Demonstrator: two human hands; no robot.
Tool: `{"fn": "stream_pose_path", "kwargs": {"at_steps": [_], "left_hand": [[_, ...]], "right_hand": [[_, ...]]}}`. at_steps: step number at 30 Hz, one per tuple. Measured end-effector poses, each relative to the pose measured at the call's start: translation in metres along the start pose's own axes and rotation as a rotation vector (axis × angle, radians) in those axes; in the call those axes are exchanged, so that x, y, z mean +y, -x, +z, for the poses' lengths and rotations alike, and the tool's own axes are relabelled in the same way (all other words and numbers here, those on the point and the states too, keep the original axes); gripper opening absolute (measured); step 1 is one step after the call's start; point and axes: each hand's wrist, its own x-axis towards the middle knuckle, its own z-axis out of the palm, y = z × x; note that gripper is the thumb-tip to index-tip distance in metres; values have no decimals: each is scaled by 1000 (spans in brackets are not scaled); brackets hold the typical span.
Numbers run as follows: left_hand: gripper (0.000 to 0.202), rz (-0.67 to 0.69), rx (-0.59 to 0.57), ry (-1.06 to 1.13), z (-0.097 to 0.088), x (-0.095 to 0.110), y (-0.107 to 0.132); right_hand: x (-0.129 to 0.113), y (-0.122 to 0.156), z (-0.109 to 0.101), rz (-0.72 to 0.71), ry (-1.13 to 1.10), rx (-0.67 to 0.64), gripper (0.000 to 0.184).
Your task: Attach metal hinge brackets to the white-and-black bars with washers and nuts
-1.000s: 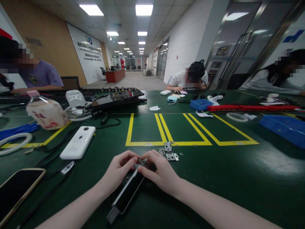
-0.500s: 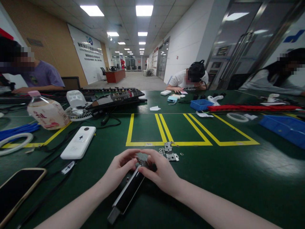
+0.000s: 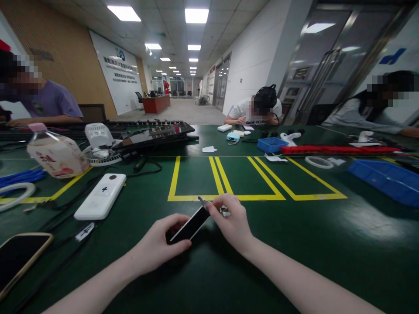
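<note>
A short black bar with pale edges [image 3: 193, 224] is held slantwise above the green table, its far end up and to the right. My left hand [image 3: 160, 242] is closed around its near end, thumb along the lower edge and fingers behind. At the far end, my right hand [image 3: 231, 220] pinches with thumb and fingers. A small metal piece [image 3: 202, 201] sticks out there; how it joins the bar is hidden by the fingers. Small metal parts [image 3: 225, 212] show partly behind my right hand.
Yellow tape [image 3: 225, 197] marks boxes on the table. To the left are a white power bank [image 3: 100, 198], a phone [image 3: 21, 261], cables and a bottle [image 3: 57, 152]. Blue trays [image 3: 386, 181] and a red strip [image 3: 340, 149] sit on the right. Several people sit around the table.
The bar has been raised and turned, its near end now in my left hand, which slid down from the far end. My right hand has shifted right and up, covering most of the metal parts.
</note>
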Motion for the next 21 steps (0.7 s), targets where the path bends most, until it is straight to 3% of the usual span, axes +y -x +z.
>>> {"fn": "stream_pose_path", "kwargs": {"at_steps": [5,17,21], "left_hand": [[31,135,246,-89,-9,-12,-5],[33,90,153,-110,-25,-17,-10],[34,53,145,-147,-30,-20,-11]], "right_hand": [[2,-1,0,189,-208,-63,17],[4,-6,-5,197,-230,-241,32],[8,-5,-9,235,-285,-297,26]]}}
